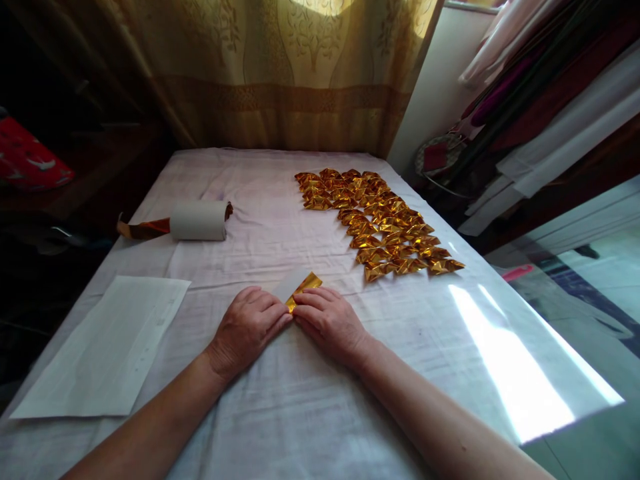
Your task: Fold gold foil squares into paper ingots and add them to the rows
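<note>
Two hands (pixel 247 327) (pixel 330 323), one roll (pixel 199 221), one white sheet (pixel 107 343).

Cloth-covered table (pixel 310 413): foil roll (pixel 197 221), gold folds (pixel 380 223)

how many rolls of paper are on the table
1. The paper roll lies on its side at the table's far left, gold foil trailing from it, beyond the white sheet. None other shows.
</note>
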A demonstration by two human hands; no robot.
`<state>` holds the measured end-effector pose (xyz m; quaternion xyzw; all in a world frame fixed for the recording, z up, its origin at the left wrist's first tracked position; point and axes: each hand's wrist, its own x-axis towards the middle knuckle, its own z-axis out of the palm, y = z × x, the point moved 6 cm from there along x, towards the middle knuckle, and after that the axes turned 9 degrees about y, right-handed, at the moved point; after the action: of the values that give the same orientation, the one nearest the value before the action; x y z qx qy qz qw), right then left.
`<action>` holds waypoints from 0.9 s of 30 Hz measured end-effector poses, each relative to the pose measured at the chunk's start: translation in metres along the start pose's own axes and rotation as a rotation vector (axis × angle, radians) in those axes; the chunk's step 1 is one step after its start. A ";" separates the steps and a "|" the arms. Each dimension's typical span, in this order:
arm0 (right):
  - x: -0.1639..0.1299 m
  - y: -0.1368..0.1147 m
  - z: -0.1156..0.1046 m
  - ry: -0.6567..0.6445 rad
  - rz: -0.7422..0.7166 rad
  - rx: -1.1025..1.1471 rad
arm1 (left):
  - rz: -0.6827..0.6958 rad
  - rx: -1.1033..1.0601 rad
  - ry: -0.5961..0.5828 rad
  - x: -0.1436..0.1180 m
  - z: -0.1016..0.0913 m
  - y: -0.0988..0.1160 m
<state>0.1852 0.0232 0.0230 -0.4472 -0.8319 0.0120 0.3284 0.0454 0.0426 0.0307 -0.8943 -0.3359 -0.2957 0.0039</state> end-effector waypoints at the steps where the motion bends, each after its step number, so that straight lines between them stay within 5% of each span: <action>1: 0.000 0.001 0.001 0.000 0.023 -0.001 | -0.013 -0.017 -0.006 0.000 0.000 -0.001; 11: 0.009 0.009 0.006 -0.054 0.201 -0.064 | -0.172 -0.107 -0.010 -0.005 0.003 -0.014; 27: 0.010 0.015 0.012 0.008 0.273 -0.050 | -0.321 -0.076 -0.014 0.000 0.007 -0.017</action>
<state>0.1861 0.0429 0.0139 -0.5644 -0.7620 0.0341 0.3157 0.0392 0.0569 0.0218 -0.8307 -0.4629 -0.2988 -0.0794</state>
